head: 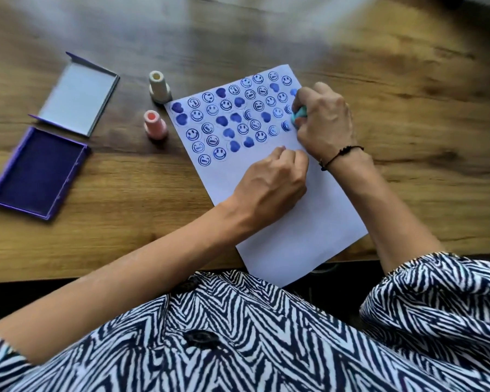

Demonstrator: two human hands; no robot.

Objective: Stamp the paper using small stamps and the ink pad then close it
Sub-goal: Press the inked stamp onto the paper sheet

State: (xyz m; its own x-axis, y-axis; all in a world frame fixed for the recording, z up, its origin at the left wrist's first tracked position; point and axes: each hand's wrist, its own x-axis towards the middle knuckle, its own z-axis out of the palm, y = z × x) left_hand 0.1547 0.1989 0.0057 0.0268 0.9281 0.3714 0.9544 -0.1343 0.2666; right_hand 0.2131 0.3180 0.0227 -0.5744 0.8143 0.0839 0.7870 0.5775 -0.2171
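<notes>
Two spare plastic stamps, white and pink, are parked beside the stamped white paper sheet; the purple ink pad is left open; a teal stamp is gripped by the right hand, and the left hand is curled shut on the sheet.

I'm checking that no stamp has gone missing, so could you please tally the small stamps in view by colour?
White stamp: 1, standing on the table
Pink stamp: 1, standing on the table
Light blue stamp: 1, held in the right hand on the paper
Total: 3

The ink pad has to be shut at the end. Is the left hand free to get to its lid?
Probably yes. The left hand rests empty on the paper, and only bare table lies between it and the open lid.
</notes>
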